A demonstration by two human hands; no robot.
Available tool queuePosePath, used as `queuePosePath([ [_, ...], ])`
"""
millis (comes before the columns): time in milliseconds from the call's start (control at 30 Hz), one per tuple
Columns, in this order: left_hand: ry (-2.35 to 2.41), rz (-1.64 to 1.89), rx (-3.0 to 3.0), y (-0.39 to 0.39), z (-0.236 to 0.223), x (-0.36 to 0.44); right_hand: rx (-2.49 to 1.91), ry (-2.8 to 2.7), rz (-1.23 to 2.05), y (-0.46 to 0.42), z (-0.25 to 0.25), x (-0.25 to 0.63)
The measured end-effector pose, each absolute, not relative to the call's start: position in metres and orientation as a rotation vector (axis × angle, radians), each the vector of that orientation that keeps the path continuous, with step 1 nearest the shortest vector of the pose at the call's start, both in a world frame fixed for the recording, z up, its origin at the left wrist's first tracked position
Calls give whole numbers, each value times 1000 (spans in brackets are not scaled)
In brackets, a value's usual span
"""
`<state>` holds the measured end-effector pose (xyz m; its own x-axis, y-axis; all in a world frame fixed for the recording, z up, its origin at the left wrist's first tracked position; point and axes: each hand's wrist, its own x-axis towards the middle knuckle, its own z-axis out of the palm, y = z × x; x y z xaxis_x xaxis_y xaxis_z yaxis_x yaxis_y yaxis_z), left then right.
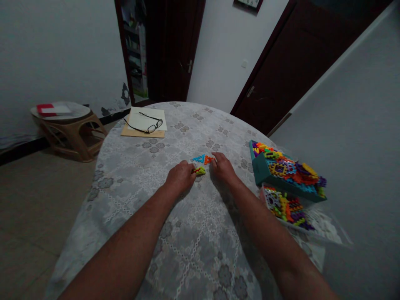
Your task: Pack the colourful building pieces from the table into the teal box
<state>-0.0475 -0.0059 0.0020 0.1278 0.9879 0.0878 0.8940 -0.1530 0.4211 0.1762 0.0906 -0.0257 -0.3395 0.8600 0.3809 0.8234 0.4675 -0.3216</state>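
Both my hands rest on the round table (193,233), which wears a grey lace cloth. My left hand (180,176) is closed, its fingertips pinching a small yellow-green plastic piece (200,170). My right hand (222,166) lies knuckles up just right of it, fingertips touching an orange piece (208,159) joined to a blue triangular piece (199,158). Whether the right fingers grip the orange piece is unclear. A teal box (261,173) heaped with colourful interlocking pieces stands to the right of my right wrist.
A clear bag of more pieces (289,206) lies under the box near the table's right edge. Black glasses (146,125) sit on papers at the far left of the table. A low wooden stool (67,125) stands by the wall. Dark doors (175,50) are behind.
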Motion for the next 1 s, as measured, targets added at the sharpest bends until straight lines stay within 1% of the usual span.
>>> queuePosePath([
  [100,1845,475,2148,-4,0,-48,-1492,-2215,143,101,-27,167],
  [233,1826,505,2156,-2,-4,-49,-1501,-2200,188,98,-26,175],
  [500,1767,567,2138,0,-8,-51,-1351,-2179,323,37,-19,209],
  [600,1767,544,2126,0,-7,-51,-1246,-2323,300,19,-17,202],
  [733,1746,552,2116,-1,-4,-51,-1199,-2416,252,18,-17,182],
  [900,1727,565,2115,-2,2,-52,-1256,-2302,243,29,-22,165],
  [1000,1701,554,2103,-2,2,-52,-1237,-2223,300,29,-24,162],
])
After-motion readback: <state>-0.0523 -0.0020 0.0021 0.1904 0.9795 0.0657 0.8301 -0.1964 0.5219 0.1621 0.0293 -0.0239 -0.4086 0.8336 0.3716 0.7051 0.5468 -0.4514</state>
